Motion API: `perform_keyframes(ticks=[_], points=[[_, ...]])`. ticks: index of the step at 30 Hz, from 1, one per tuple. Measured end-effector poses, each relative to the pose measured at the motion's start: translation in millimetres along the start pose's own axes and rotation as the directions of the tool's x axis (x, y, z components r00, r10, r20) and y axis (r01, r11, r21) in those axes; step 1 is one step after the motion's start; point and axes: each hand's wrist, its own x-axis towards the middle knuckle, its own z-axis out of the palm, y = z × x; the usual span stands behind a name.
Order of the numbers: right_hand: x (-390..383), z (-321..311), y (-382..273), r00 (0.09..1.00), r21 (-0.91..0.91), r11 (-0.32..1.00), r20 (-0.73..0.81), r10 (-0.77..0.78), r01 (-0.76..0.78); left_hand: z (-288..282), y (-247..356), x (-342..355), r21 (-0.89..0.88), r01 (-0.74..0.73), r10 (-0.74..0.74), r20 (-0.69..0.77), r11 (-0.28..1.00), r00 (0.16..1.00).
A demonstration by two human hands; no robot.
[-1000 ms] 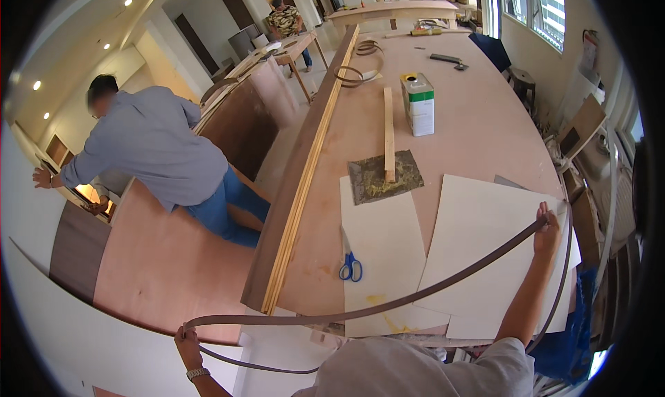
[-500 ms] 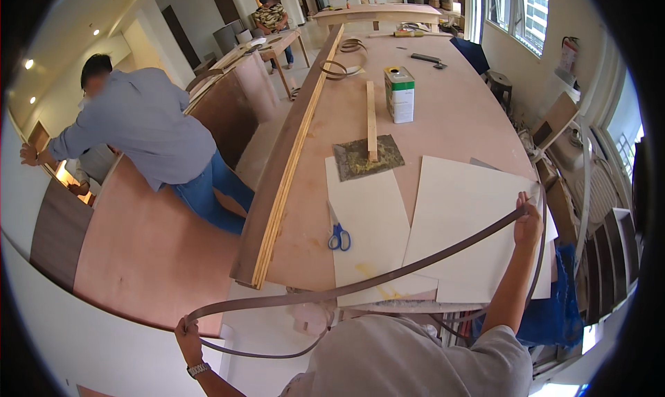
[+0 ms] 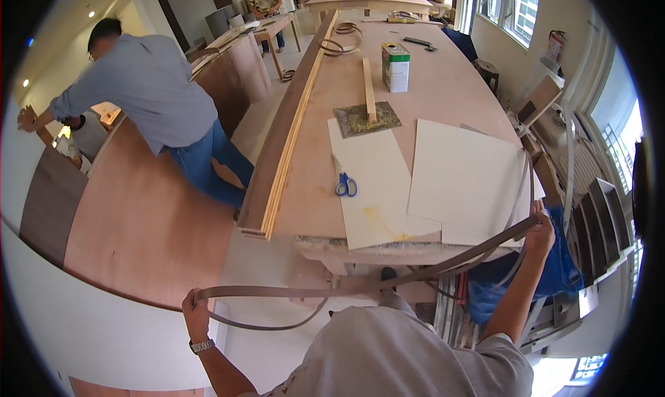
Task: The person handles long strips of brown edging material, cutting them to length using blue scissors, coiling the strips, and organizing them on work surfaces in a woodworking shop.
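Observation:
A long, flexible brown strip (image 3: 284, 290) stretches between my hands in front of the long worktable, with loops hanging below. My left hand (image 3: 195, 312) is closed on it at the lower left. My right hand (image 3: 538, 232) grips it at the right, near the table's near corner. On the wooden table (image 3: 457, 85) lie white sheets (image 3: 464, 175), blue-handled scissors (image 3: 346, 184), a stained square plate (image 3: 350, 121) with a wooden batten (image 3: 368, 85) on it, and a green-and-white can (image 3: 395, 71).
A person in a grey shirt (image 3: 145, 85) leans over a curved plywood panel (image 3: 138, 217) at the left, partly hiding another person (image 3: 90, 137). A third person (image 3: 267, 12) stands farther back. Dark shelving units (image 3: 599, 237) and blue plastic (image 3: 499, 293) crowd the right side.
The table has shifted up in view, exposing floor and my foot below its near edge. The strip now crosses below that edge, and my right hand is lower. Both hands still grip it.

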Motion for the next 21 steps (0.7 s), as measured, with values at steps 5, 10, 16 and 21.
perform_keyframes(ticks=[5,10,16,21], points=[[-51,2,-44,0.996,-0.029,0.996,-0.036,-0.082,0.081,-14,-30,-27,-0.019,-0.072,0.073,0.044,0.997,0.996],[-85,2,-44,0.999,-0.023,0.998,0.008,-0.051,0.052,-17,-41,-53,-0.129,0.039,-0.032,0.056,0.991,0.998],[-73,-37,-46,0.987,0.028,0.986,0.006,-0.163,0.163,-13,-41,-57,-0.112,-0.005,0.012,0.058,0.994,0.998],[-95,-30,-27,0.993,-0.049,0.992,-0.015,-0.120,0.119,12,-35,-56,-0.214,-0.038,0.061,0.102,0.976,0.993]])
